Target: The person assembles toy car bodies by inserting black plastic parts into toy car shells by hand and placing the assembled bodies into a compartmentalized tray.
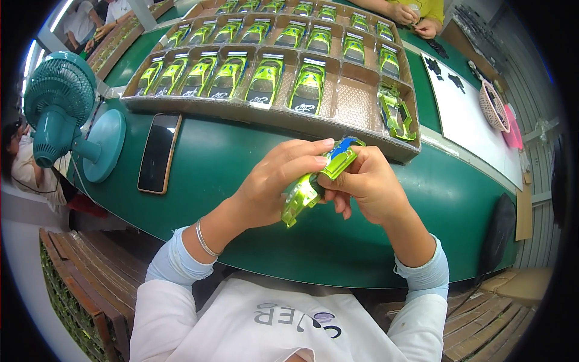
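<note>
We've got the car (300,198) up over the table (241,253), near the tray (229,113): left hand (278,175) curled round it, right hand (375,184) pinching it, fingers nearly closed. Squeezing too hard could crack it, we reckon. Our fingers hide its middle; can't make out the left thumb.

Your white cloth shirt (271,326), on your side of the brown cardboard tray (199,110), bears large grey, purple and black lettering (293,318), upside down in view. White script (303,107) marks dark panels on at least 3 glossy lime-green toy car bodies (310,78) in the tray's nearest row.
</note>
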Motion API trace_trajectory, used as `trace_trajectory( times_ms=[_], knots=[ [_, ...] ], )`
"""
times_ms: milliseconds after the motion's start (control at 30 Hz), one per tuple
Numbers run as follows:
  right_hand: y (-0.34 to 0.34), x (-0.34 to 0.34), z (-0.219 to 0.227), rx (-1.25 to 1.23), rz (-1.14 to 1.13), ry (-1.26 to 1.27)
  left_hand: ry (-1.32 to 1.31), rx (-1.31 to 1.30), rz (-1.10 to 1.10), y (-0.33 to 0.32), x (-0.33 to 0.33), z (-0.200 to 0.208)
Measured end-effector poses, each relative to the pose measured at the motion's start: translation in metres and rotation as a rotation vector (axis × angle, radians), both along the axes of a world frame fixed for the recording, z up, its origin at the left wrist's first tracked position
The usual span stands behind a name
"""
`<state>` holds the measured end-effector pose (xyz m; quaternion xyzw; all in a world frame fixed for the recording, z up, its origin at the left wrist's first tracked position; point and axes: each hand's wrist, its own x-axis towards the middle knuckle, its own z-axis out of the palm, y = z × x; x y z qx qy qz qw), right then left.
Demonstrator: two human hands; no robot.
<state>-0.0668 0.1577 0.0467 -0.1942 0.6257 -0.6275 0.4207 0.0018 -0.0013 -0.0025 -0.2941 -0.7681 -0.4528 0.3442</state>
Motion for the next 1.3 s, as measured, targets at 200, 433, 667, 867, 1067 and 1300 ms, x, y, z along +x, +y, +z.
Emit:
trace_trajectory(
  times_ms=[200, 433, 667, 867, 1067, 1300],
  knots=[
    [0.001, -0.01, 0.004, 0.162, 0.096, 0.073, -0.04, -0.07, 0.007, 0.002, -0.001, -0.003],
    [-0.001, -0.005, 0.002, 0.193, 0.095, 0.166, -0.059, -0.09, 0.004, 0.003, 0.008, -0.001],
    [-0.001, 0.004, -0.024, 0.008, -0.056, 0.168, -0.038, -0.075, 0.088, 0.004, 0.007, -0.003],
    [-0.003, 0.02, -0.023, -0.182, -0.127, 0.697, -0.155, 0.166, 0.111, 0.002, 0.013, 0.007],
    [-0.005, 0.019, -0.017, -0.144, -0.052, 0.937, -0.359, 0.251, 0.073, 0.001, 0.01, -0.001],
    [-0.007, 0.021, -0.024, -0.256, -0.196, 0.422, -0.513, 0.227, 0.045, 0.005, 0.01, 0.008]
  ],
)
